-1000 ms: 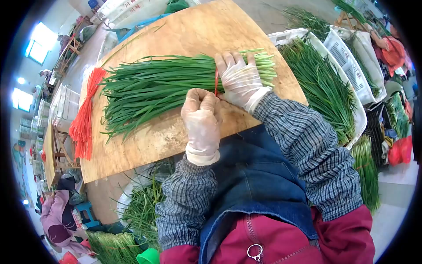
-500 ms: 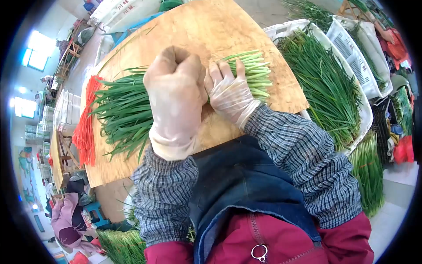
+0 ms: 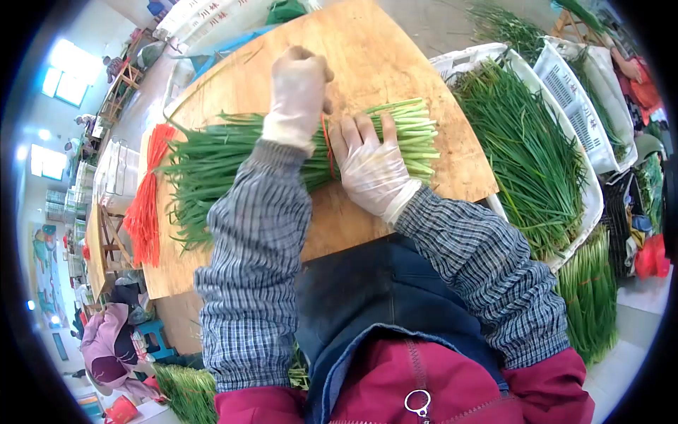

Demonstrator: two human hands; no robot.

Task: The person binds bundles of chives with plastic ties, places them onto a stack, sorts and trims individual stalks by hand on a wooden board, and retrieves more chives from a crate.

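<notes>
A bundle of garlic chives point(image 3: 233, 148) lies across a wooden board, leaves to the left and pale stems to the right. Around its middle runs a red tie string point(image 3: 328, 145), which leads up toward the fingers of my left hand point(image 3: 300, 85). That gloved hand is closed in a fist at the bundle's far side; the string's end is hidden in it. My right hand point(image 3: 371, 162), also gloved, presses down on the stems just right of the string, its fingers curled over them.
Red strings point(image 3: 146, 205) lie in a heap on the left of the wooden board point(image 3: 353, 49). At right, a white crate point(image 3: 590, 191) holds loose chives, with another crate point(image 3: 575, 99) behind it. Tied chives point(image 3: 590, 297) stand below. Another person point(image 3: 106, 346) is at lower left.
My left fist has moved away from me to the bundle's far side, uncovering the red string around the chives. My right hand stays on the stems. The view has shifted slightly.
</notes>
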